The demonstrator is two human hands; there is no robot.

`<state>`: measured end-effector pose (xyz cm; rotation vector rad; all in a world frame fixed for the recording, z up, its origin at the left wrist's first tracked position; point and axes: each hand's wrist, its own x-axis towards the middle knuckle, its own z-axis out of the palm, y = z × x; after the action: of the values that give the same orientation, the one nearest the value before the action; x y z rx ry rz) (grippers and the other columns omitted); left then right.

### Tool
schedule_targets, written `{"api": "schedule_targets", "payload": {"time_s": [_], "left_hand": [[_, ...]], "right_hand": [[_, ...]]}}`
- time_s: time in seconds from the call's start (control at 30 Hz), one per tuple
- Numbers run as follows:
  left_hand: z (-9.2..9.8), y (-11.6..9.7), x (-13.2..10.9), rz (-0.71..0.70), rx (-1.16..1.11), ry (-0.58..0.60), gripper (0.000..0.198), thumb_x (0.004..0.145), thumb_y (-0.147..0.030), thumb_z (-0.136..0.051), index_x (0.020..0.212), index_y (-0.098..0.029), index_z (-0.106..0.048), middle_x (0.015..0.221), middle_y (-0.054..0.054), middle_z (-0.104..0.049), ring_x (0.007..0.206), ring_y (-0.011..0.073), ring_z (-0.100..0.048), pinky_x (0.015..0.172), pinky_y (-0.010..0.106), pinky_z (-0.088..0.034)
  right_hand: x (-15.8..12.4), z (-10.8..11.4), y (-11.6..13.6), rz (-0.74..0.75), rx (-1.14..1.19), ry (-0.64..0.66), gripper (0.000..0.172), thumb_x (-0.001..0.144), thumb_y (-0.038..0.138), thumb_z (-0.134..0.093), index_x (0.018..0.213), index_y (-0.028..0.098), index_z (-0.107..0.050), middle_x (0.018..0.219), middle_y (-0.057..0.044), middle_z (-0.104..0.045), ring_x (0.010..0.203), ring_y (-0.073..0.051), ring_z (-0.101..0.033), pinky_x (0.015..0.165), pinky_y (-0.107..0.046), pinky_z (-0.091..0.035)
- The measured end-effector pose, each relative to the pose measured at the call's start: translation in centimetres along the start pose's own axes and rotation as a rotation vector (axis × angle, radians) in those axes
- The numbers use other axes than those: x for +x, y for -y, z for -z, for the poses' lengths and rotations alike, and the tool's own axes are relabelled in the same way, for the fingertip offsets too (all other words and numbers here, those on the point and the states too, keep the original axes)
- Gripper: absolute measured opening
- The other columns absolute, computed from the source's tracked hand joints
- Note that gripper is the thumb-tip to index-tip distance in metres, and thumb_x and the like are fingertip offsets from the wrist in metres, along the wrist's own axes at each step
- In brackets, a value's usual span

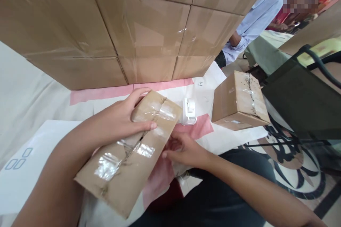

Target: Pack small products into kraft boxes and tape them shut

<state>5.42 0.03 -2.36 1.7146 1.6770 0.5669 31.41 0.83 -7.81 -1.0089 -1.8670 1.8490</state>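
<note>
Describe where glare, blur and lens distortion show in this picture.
Head view: glare whitens the clear tape on the taped box and the stacked cartons; the wide lens bows the cartons' edges; the left hand and right hand look slightly soft; the person at top right is partly pixelated.

1. We see a white-covered table [26, 88] with white and pink sheets [205, 127] spread over it.
2. Stacked cartons [138, 25] stand on it.
3. Just before the cartons lie a small white plastic piece [189, 111] and a taped box [239, 101].

Wall of stacked cartons [133, 25], white-and-pink sheet [32, 88], black-patterned pale floor [293, 173]
</note>
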Motion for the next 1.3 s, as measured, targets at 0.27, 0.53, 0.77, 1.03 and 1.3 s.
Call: {"api": "schedule_targets", "payload": {"time_s": [0.27,0.53,0.77,1.03,1.3], "left_hand": [[1.3,2.6,-0.3,-0.011,0.076,0.08,0.095,0.07,-0.057,-0.078,0.152,-0.045,-0.031,0.141,0.001,-0.06,0.112,0.0356,-0.068,0.076,0.038,-0.062],[1.7,-1.0,-1.6,-0.099,0.072,0.205,0.085,0.085,-0.06,-0.064,0.157,-0.041,-0.025,0.16,-0.002,-0.041,0.139,0.0333,-0.049,0.11,0.041,-0.047],[0.7,-3.1,-1.7,-0.212,-0.078,0.155,0.067,0.091,-0.048,-0.06,0.152,-0.033,-0.037,0.153,0.005,-0.05,0.133,0.0283,-0.055,0.111,0.047,-0.044],[3.7,8.0,-10.0,0.397,0.39,-0.416,0.062,0.09,-0.053,-0.054,0.143,-0.023,-0.044,0.15,0.015,-0.05,0.133,0.0346,-0.053,0.108,0.05,-0.043],[0.4,15.1,-20.7,0.83,0.288,-0.543,0.083,0.079,-0.05,-0.065,0.147,-0.015,-0.034,0.138,0.021,-0.057,0.132,0.0381,-0.054,0.108,0.05,-0.044]], "right_hand": [[-0.5,-0.5,-1.1,0.12,-0.108,-0.061,0.022,0.082,0.038,-0.074,0.092,0.022,-0.063,0.09,-0.003,-0.071,0.08,-0.018,-0.066,0.075,-0.033,-0.055],[2.5,4.9,1.9,0.336,-0.183,-0.52,0.022,0.089,0.043,-0.064,0.087,0.022,-0.062,0.095,-0.006,-0.067,0.091,-0.021,-0.065,0.082,-0.035,-0.053],[1.7,4.4,1.5,0.34,-0.075,0.217,0.092,0.084,0.059,-0.069,0.159,0.036,-0.02,0.161,-0.007,-0.036,0.145,-0.031,-0.041,0.11,-0.048,-0.045],[1.1,2.7,0.3,0.51,-0.248,-0.016,0.123,0.066,0.052,-0.087,0.161,0.03,-0.013,0.153,-0.016,-0.035,0.141,-0.037,-0.041,0.113,-0.054,-0.041],[-0.7,2.2,0.2,0.553,-0.408,-0.386,0.079,0.087,0.033,-0.064,0.156,0.028,-0.026,0.139,-0.014,-0.044,0.122,-0.031,-0.056,0.1,-0.051,-0.052]]}}
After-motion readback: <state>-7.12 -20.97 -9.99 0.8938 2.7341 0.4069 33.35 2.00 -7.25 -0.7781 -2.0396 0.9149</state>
